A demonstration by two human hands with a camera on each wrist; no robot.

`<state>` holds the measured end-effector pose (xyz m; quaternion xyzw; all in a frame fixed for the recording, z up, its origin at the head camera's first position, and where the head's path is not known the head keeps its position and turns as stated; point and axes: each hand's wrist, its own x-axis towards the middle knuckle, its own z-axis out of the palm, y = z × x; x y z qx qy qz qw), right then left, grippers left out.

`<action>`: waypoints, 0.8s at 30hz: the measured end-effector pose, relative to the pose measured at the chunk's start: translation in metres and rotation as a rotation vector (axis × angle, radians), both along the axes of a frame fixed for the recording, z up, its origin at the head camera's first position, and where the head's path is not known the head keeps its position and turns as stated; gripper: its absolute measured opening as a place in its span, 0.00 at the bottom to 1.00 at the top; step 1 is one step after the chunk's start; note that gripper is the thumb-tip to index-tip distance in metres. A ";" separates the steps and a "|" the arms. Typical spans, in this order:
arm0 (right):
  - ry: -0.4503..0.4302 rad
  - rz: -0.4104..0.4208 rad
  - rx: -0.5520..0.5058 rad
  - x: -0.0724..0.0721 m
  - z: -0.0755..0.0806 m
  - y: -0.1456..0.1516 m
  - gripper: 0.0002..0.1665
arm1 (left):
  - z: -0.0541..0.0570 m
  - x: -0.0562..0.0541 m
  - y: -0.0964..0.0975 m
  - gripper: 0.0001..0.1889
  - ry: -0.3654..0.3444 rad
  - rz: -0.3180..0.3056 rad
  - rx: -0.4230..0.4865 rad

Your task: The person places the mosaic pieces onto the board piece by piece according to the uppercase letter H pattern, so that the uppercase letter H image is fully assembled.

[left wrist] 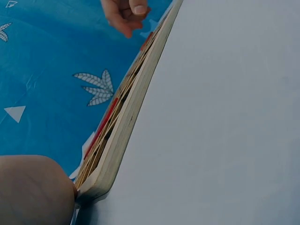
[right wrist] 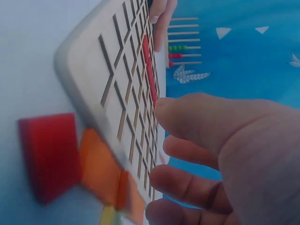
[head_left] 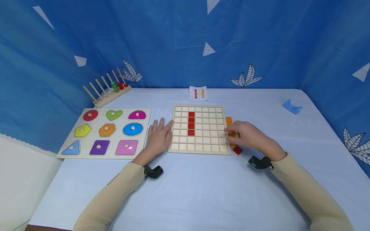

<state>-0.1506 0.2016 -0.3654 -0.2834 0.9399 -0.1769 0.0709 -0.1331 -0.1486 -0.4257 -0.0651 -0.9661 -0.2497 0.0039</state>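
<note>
A wooden grid board (head_left: 206,140) lies flat, with a column of red square tiles (head_left: 191,123) set in its left part. My left hand (head_left: 157,138) is spread on the table, its thumb against the board's left edge. Over the board's right edge is my right hand (head_left: 245,136), thumb and fingers apart, with nothing visible between them. Below it, orange tiles (right wrist: 99,164) line that edge, partly covered by the hand in the head view. A loose red tile (right wrist: 51,154) lies by the board's corner, and part of a yellow tile (right wrist: 107,215) shows beside the orange ones.
Left of the board lies a shape puzzle (head_left: 110,146) with knobbed pieces. A wooden peg rack (head_left: 111,96) with green and red beads stands behind it. A printed pattern card (head_left: 198,93) is beyond the board. At the far right sits a light blue curved piece (head_left: 292,106).
</note>
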 end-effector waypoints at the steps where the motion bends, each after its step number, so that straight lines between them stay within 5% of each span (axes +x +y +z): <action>1: 0.000 -0.005 -0.005 0.002 0.000 0.004 0.19 | 0.000 0.000 0.000 0.27 -0.001 -0.001 0.001; 12: -0.034 -0.104 0.016 0.020 -0.006 0.033 0.20 | 0.001 0.000 0.000 0.28 -0.017 0.001 0.002; 24: -0.040 -0.057 0.011 0.023 -0.013 0.038 0.21 | 0.000 -0.001 -0.001 0.28 -0.026 -0.003 0.002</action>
